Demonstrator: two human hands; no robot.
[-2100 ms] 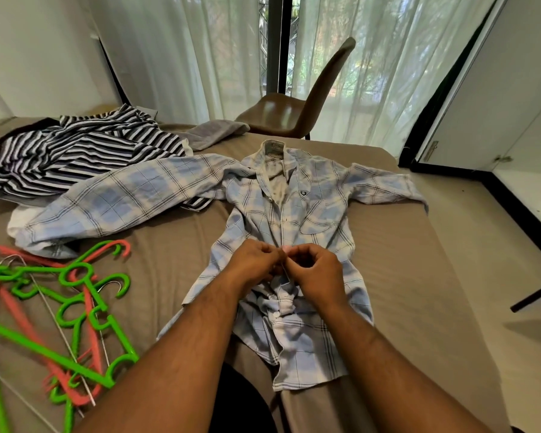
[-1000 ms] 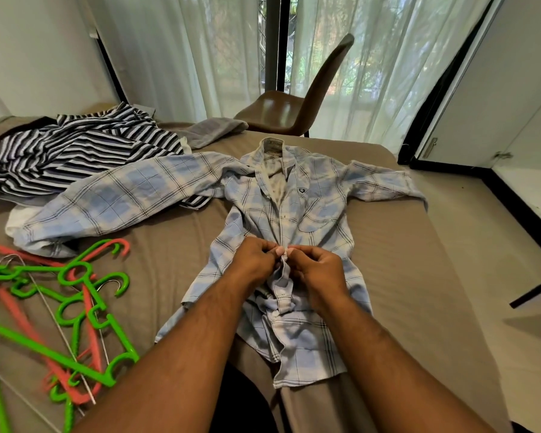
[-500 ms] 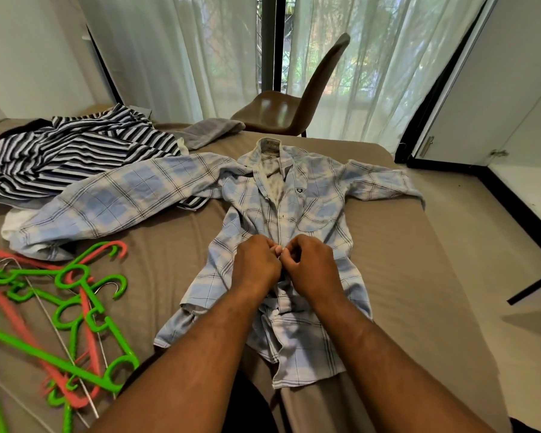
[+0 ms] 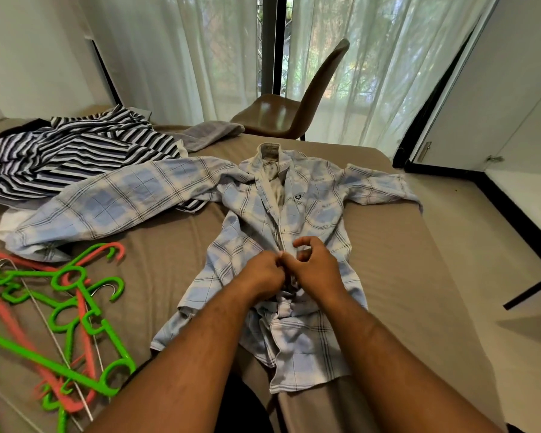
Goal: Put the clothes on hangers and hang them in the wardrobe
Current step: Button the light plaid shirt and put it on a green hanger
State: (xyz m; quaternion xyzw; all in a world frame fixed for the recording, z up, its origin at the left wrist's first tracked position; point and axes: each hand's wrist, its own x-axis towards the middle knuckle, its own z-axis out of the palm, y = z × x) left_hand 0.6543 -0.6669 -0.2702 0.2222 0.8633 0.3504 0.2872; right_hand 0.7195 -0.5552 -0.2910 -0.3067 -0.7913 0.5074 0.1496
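Note:
A light blue plaid shirt point(image 4: 319, 214) lies face up on the brown bed point(image 4: 403, 276), sleeves spread, collar towards the window. My left hand point(image 4: 261, 273) and my right hand point(image 4: 314, 267) meet at the shirt's front placket around mid-chest, both pinching the fabric edges there. My right forefinger and thumb curl above the placket. A heap of green and pink plastic hangers point(image 4: 57, 314), with some wire ones, lies on the bed to the left. The wardrobe point(image 4: 494, 98) stands at the right, white with black trim.
A black-and-white striped garment point(image 4: 75, 151) and a grey cloth point(image 4: 210, 134) lie at the bed's far left. A brown chair point(image 4: 294, 110) stands beyond the bed before sheer curtains. Bare floor runs along the bed's right side.
Both hands have shifted a little further up the shirt's placket towards the collar. My right fingers have loosened and lifted slightly. The shirt itself stays in place.

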